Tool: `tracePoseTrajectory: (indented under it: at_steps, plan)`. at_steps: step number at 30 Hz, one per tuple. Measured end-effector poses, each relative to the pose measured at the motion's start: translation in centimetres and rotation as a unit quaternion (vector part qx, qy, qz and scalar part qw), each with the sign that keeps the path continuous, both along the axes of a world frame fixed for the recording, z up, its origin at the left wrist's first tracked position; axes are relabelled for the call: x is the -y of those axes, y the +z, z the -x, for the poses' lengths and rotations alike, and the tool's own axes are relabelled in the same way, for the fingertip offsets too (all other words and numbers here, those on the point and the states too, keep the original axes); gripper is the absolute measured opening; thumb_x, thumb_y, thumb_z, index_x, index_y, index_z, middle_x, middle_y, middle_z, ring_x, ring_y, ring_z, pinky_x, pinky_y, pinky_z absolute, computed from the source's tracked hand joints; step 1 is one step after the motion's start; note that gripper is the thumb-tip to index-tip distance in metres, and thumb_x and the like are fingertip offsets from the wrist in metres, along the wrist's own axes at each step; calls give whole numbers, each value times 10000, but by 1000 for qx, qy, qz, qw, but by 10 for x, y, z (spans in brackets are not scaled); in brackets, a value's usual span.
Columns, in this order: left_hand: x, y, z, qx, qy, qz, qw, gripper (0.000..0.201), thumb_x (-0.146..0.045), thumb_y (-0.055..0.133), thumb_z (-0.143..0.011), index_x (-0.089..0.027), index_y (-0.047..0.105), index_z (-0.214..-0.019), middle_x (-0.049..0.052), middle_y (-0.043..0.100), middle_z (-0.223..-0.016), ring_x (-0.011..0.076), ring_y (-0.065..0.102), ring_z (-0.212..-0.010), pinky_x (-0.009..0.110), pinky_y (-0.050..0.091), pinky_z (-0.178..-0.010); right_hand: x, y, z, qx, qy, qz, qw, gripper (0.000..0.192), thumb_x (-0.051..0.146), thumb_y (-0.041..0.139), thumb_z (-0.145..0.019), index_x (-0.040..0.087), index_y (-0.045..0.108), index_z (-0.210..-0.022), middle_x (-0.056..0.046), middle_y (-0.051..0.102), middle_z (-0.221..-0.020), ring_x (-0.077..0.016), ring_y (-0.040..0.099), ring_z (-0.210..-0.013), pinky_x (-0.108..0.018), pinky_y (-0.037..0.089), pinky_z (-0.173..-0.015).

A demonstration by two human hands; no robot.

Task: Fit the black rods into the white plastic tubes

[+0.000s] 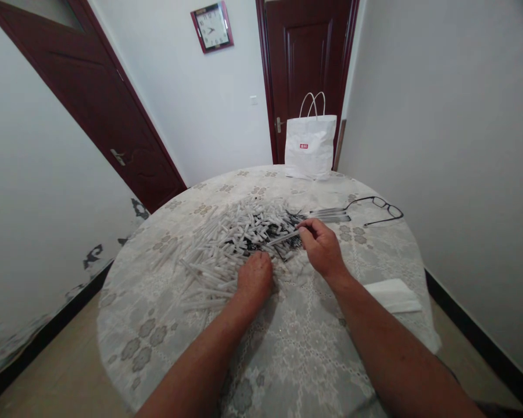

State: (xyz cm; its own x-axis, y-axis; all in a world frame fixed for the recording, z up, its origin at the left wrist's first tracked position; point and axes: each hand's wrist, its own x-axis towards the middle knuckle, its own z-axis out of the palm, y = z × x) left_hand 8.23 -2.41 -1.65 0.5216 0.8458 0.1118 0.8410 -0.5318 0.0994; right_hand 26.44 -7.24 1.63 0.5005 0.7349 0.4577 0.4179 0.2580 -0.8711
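My right hand (323,248) pinches one end of a slender, pale pen-like tube (284,237) between thumb and fingers. The tube slants down to the left, its far end close to my left hand (255,273). That hand is curled at the near edge of the pile, its fingertips hidden; whatever it grips does not show. Around and beyond both hands spreads a pile of white tubes and short pieces (226,232), with thin black pieces (272,233) among them. Several grey tubes with dark ends (331,215) lie side by side just past my right hand.
A round table with a patterned lace cloth (305,360) holds everything. Black-framed glasses (387,208) lie at the right, and folded white paper or cloth (394,296) lies by my right forearm. A white paper bag (311,154) stands at the far edge.
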Motion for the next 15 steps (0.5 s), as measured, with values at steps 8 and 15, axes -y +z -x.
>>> tracePoseTrajectory:
  at_steps: [8,15]
  plan:
    - [-3,13,43,395,2,224,891,161,-366,524,-954,-207,535,-927,25,682,-771,174,645,-666,290,474,-676,-1,-1,-2,-115,50,-25,992,194,366,595,-875,188,646,-933,57,519,-548,-114,448,-463,-233,366,-463]
    - [-8,10,62,610,29,342,714,371,-436,747,-802,-184,638,-1052,29,710,-942,166,709,-812,300,536,-817,3,0,6,-108,115,1,988,188,361,588,-893,187,633,-945,60,514,-521,-105,437,-441,-229,358,-442]
